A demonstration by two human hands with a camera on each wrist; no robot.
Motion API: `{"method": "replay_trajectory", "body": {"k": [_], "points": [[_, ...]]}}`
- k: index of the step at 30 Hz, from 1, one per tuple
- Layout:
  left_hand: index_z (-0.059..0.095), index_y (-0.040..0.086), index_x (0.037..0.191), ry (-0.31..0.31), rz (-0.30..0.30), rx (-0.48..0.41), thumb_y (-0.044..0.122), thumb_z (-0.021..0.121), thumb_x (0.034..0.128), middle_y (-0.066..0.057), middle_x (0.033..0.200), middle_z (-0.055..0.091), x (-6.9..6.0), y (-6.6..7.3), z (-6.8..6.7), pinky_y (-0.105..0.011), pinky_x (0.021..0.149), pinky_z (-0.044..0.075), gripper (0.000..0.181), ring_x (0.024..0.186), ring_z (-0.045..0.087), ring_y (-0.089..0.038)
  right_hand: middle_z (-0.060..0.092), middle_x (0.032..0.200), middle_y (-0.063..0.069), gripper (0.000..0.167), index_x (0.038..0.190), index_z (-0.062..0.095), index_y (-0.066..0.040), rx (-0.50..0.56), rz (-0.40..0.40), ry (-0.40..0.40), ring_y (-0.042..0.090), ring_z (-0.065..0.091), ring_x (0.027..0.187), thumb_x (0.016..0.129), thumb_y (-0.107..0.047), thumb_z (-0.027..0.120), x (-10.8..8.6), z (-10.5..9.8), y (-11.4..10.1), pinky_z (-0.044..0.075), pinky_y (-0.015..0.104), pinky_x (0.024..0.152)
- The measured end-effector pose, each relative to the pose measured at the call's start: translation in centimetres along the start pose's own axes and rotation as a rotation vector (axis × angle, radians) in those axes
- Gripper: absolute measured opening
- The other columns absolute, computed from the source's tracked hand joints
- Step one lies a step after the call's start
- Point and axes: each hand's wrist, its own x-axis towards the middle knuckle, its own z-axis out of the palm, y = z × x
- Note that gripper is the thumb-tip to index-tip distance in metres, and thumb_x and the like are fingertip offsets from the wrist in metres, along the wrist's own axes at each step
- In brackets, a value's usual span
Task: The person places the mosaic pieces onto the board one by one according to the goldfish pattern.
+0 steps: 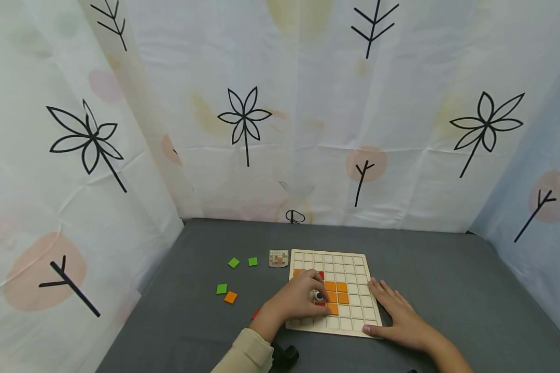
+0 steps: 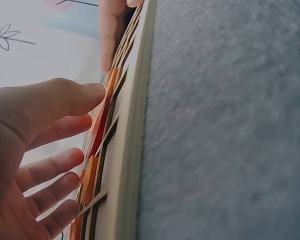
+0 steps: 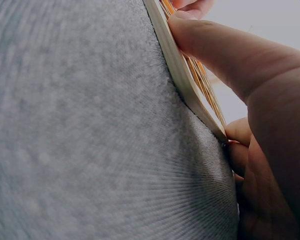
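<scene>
A pale wooden grid board lies on the dark grey table. Orange tiles and red tiles sit in some of its squares. Over the board's left half is my left hand, its thumb and fingers apart. The left wrist view has the thumb tip close against an orange tile, with nothing visible between thumb and fingers. A small white-and-black round piece shows beneath this hand. My right hand rests at the board's right side, thumb on the near corner, fingers extended along the edge.
Left of the board lie loose green tiles, one orange tile and a partly hidden red tile. A small picture card lies by the board's far left corner. A black object sits near the left sleeve. Patterned curtains enclose the table.
</scene>
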Motion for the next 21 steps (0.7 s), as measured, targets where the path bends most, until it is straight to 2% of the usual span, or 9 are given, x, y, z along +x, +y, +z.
{"method": "replay_trajectory", "body": {"k": [3,5,8,9,12,15,17,19,21], "points": [[0.082,0.024,0.097,0.011,-0.037,-0.058,0.034,0.086,0.0914,0.01,0.115,0.061,-0.3,-0.5,-0.7,-0.026,0.091,0.049,0.012,0.107,0.049,-0.007,0.032,0.172,0.02,0.107,0.166,0.035,-0.005,-0.008,-0.009,0.011,0.053,0.024,0.158,0.085,-0.056,0.083,0.0,0.1,0.0,-0.013,-0.002,0.105],[0.082,0.023,0.1,0.029,-0.059,-0.085,0.032,0.084,0.093,0.009,0.117,0.061,-0.6,-0.9,-1.3,-0.033,0.094,0.051,0.012,0.109,0.051,-0.008,0.033,0.172,0.019,0.107,0.166,0.035,-0.006,-0.014,-0.012,0.018,0.046,0.024,0.16,0.085,-0.057,0.083,-0.1,0.1,0.0,-0.012,-0.001,0.106],[0.082,0.02,0.103,0.066,-0.066,-0.081,0.03,0.083,0.0939,0.007,0.116,0.062,-1.3,-1.5,-2.4,-0.051,0.117,0.043,0.013,0.11,0.055,-0.012,0.033,0.172,0.018,0.106,0.166,0.035,-0.007,-0.013,-0.015,0.022,0.032,0.021,0.164,0.085,-0.057,0.082,-0.1,0.2,0.1,-0.012,-0.001,0.107],[0.082,0.019,0.103,0.079,-0.072,-0.071,0.03,0.083,0.094,0.007,0.115,0.062,-1.5,-1.7,-2.8,-0.055,0.117,0.042,0.014,0.11,0.055,-0.014,0.033,0.173,0.018,0.107,0.166,0.035,-0.007,-0.011,-0.012,0.021,0.03,0.02,0.165,0.085,-0.057,0.082,-0.1,0.2,0.1,-0.012,-0.001,0.107],[0.082,0.017,0.103,0.118,-0.094,-0.037,0.03,0.084,0.0931,0.004,0.115,0.062,-2.5,-2.4,-4.0,-0.057,0.116,0.042,0.017,0.11,0.057,-0.019,0.032,0.173,0.018,0.107,0.167,0.035,-0.007,-0.003,-0.003,0.013,0.035,0.02,0.164,0.085,-0.057,0.083,-0.1,0.2,0.1,-0.012,-0.002,0.106],[0.081,0.016,0.105,0.149,-0.143,-0.042,0.029,0.085,0.0925,-0.001,0.122,0.063,-3.9,-3.2,-5.3,-0.052,0.1,0.052,0.019,0.117,0.058,-0.025,0.031,0.173,0.019,0.108,0.166,0.035,-0.006,-0.001,0.005,0.004,0.049,0.023,0.16,0.085,-0.057,0.083,-0.1,0.1,0.0,-0.013,-0.002,0.105],[0.081,0.014,0.105,0.17,-0.163,-0.047,0.028,0.086,0.092,-0.003,0.121,0.065,-5.0,-3.9,-6.4,-0.052,0.098,0.053,0.02,0.116,0.06,-0.027,0.031,0.173,0.019,0.108,0.167,0.034,-0.006,-0.002,0.008,0.001,0.053,0.023,0.158,0.084,-0.057,0.083,0.0,0.1,0.0,-0.013,-0.002,0.104],[0.08,0.013,0.105,0.189,-0.185,-0.055,0.027,0.086,0.0914,-0.005,0.117,0.066,-6.2,-4.8,-7.4,-0.053,0.096,0.053,0.02,0.112,0.062,-0.028,0.031,0.173,0.018,0.108,0.167,0.034,-0.007,-0.004,0.01,-0.002,0.052,0.023,0.158,0.085,-0.057,0.083,0.0,0.1,0.1,-0.013,-0.002,0.104],[0.08,0.013,0.106,0.204,-0.202,-0.054,0.028,0.087,0.0909,-0.002,0.109,0.065,-7.5,-5.8,-8.3,-0.051,0.091,0.053,0.022,0.103,0.062,-0.026,0.03,0.174,0.017,0.108,0.167,0.034,-0.008,0.004,0.014,-0.003,0.046,0.021,0.161,0.085,-0.057,0.083,-0.1,0.1,0.2,-0.013,-0.002,0.104]]}}
